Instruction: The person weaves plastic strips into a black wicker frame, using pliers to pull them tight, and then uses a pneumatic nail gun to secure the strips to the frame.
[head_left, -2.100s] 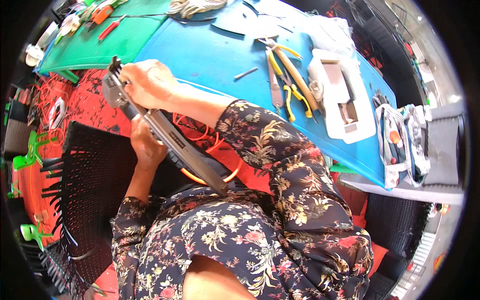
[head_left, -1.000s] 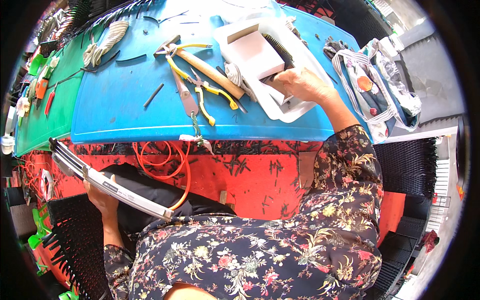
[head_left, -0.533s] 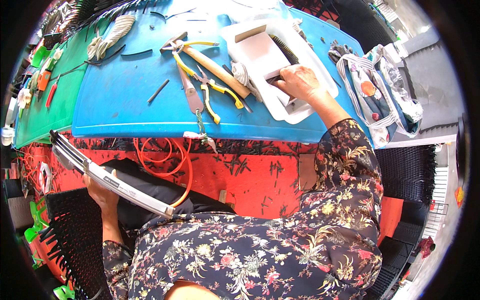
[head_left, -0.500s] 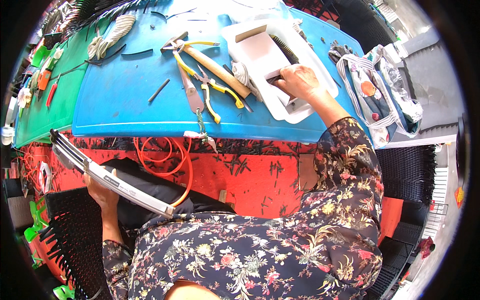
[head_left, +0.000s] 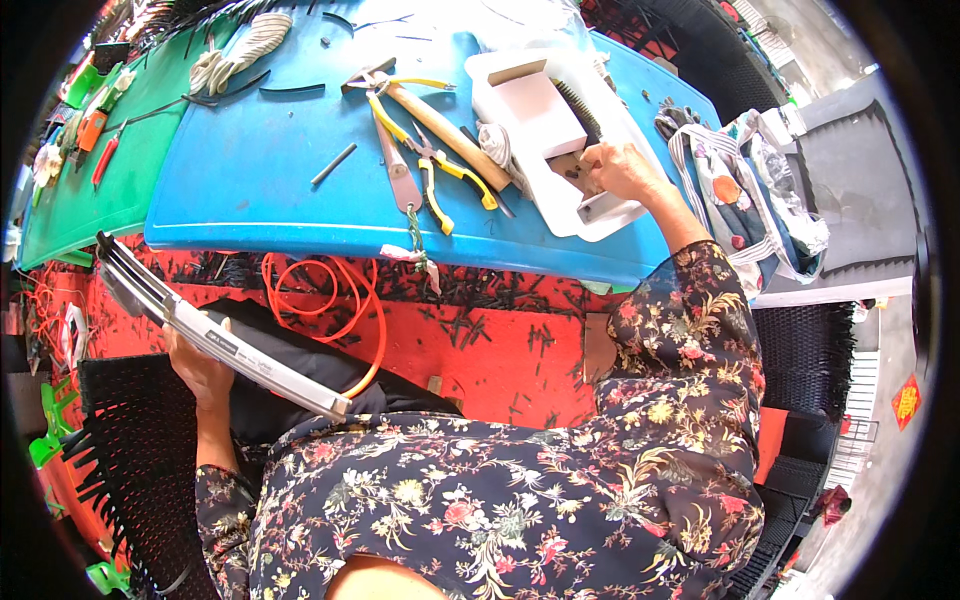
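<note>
My left hand (head_left: 203,372) is wrapped around a long silver air stapler (head_left: 240,352), tilted across my lap, with an orange air hose (head_left: 378,345) at its near end. My right hand (head_left: 628,174) reaches into a white plastic tray (head_left: 597,226) on the blue table. Its fingers are drawn together over a brown-bottomed spot in the tray; whatever they pinch is too small to make out. Beside them in the tray lie a white cardboard box (head_left: 540,115) and a dark ridged strip (head_left: 577,108).
Left of the tray lie a hammer (head_left: 450,138), yellow-handled pliers (head_left: 452,172) and a flat metal blade (head_left: 402,185). A striped bag (head_left: 722,185) sits at the table's right edge. White gloves (head_left: 250,48) lie at the back left. Black scraps litter the red floor (head_left: 480,370).
My right hand has shifted slightly right within the tray, uncovering a brown patch with small bits. The left hand keeps its hold on the stapler. The whole view has shifted slightly.
</note>
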